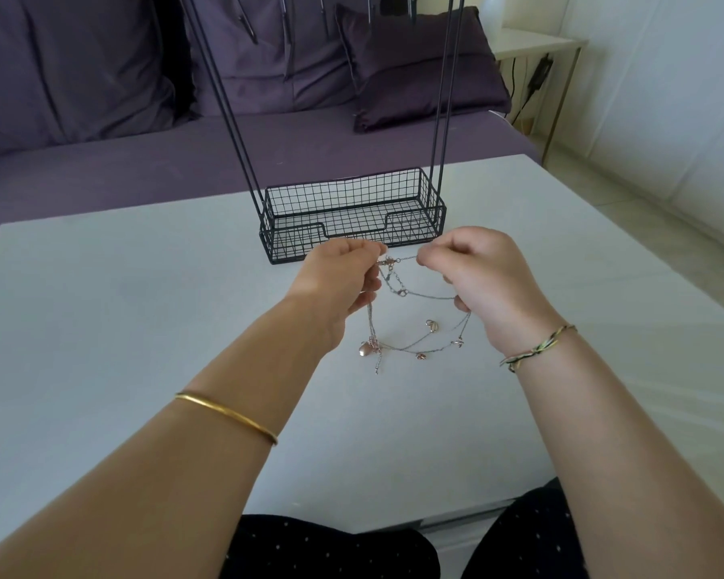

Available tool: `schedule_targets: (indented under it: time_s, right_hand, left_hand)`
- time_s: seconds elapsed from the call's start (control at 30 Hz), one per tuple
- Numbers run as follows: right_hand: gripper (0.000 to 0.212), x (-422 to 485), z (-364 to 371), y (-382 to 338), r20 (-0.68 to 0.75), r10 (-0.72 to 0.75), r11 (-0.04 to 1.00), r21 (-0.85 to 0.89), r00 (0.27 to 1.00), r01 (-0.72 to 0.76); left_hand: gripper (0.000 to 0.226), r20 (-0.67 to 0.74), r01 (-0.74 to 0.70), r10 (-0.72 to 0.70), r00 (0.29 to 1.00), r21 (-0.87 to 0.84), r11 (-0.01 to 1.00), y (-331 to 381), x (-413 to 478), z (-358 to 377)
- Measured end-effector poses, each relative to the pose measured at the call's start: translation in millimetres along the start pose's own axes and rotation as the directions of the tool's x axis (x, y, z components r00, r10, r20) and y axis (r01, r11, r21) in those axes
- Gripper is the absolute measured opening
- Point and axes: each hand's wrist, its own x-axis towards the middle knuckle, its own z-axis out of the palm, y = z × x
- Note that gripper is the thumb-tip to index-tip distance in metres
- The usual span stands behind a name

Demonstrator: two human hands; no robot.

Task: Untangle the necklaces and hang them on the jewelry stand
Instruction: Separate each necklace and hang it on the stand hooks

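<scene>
A tangle of thin silver and rose-gold necklaces [410, 328] with small charms hangs between my hands above the white table [122, 319]. My left hand [339, 282] pinches the chains near their clasps on the left. A short way to the right, my right hand [481, 277] pinches the same bunch, with more chain running under its fingers. The black wire jewelry stand [352, 215] rises just behind my hands, its basket base empty and its two pairs of uprights running out of the top of the view. Its hanging bars are cut off.
A purple sofa [143, 119] with cushions stands behind the table. A white side table [536, 46] with a dangling cable is at the back right. My knees in dark dotted fabric [331, 549] are at the table's near edge.
</scene>
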Motion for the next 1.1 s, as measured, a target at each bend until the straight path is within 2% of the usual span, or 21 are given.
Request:
schedule_targets:
  time_s: [0.1, 0.23, 0.47, 0.57, 0.63, 0.87, 1.1]
  right_hand:
    - [0.009, -0.9, -0.1, 2.3, 0.05, -0.054, 0.998, -0.03, 0.997, 0.056]
    - [0.006, 0.5, -0.7, 4.1, -0.007, -0.127, 0.991, -0.054, 0.992, 0.126]
    - [0.012, 6.3, 0.8, 8.2, -0.097, -0.094, 0.995, -0.039, 0.991, 0.091]
    - [0.013, 6.6, 0.5, 7.2, -0.116, -0.084, 0.996, -0.036, 0.99, 0.081]
    - [0.016, 6.8, 0.1, 6.5, -0.133, -0.082, 0.997, -0.016, 0.988, 0.081]
    - [0.033, 6.4, -0.1, 2.9, -0.197, -0.055, 0.995, 0.073, 0.979, 0.071]
    - [0.036, 8.3, -2.8, 3.3, -0.267, -0.052, 0.994, 0.083, 0.962, 0.077]
  left_hand:
    - [0.016, 0.009, 0.01, -0.009, 1.0, -0.025, 1.0, 0.9, -1.3, 0.0]
    - [0.018, 0.054, 0.056, -0.056, 0.997, -0.006, 0.998, 1.8, -4.3, 0.1]
    - [0.025, 0.142, 0.113, -0.113, 0.983, 0.006, 0.994, 3.9, -5.7, 2.9]
    - [0.018, 0.149, 0.099, -0.104, 0.983, 0.04, 0.994, 3.2, -6.5, 2.5]
    - [0.012, 0.135, 0.087, -0.095, 0.986, 0.066, 0.994, 1.8, -7.4, 1.1]
    - [0.023, 0.033, 0.146, -0.149, 0.988, 0.079, 0.986, -0.8, -6.6, -6.1]
    - [0.022, -0.094, 0.118, -0.1, 0.991, 0.22, 0.968, -1.3, -3.4, -5.3]
